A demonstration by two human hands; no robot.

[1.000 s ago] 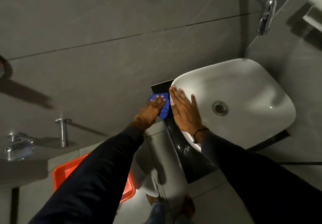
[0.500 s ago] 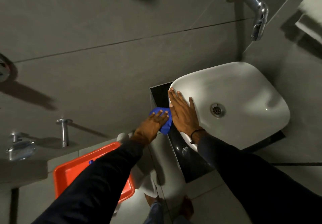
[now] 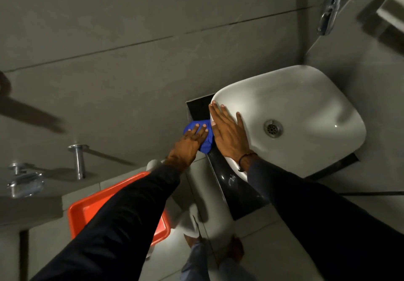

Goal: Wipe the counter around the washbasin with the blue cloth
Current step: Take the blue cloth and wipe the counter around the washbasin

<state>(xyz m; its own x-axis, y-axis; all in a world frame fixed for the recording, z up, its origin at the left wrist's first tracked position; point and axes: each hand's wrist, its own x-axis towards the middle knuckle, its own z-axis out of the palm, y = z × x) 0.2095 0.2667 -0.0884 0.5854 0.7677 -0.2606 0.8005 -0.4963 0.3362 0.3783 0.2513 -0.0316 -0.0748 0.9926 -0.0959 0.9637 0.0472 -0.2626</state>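
Observation:
The white washbasin [image 3: 306, 106] sits on a narrow black counter [image 3: 225, 180] in the corner of grey tiled walls. My left hand [image 3: 188, 147] presses the blue cloth [image 3: 207, 143] flat onto the black strip just left of the basin, fingers spread over it. Most of the cloth is hidden under that hand. Palm down with fingers apart, my right hand [image 3: 229, 134] lies on the basin's left rim and holds nothing. It is right beside the cloth.
A chrome tap [image 3: 329, 7] juts from the wall above the basin. Below on the left stands an orange tub [image 3: 80, 213], partly behind my left sleeve. Chrome fittings [image 3: 77, 160] and a soap dish [image 3: 24, 182] are on the left wall.
My left hand has slid the blue cloth a little toward me along the black strip. My right hand has stayed on the basin rim. The view has shifted slightly.

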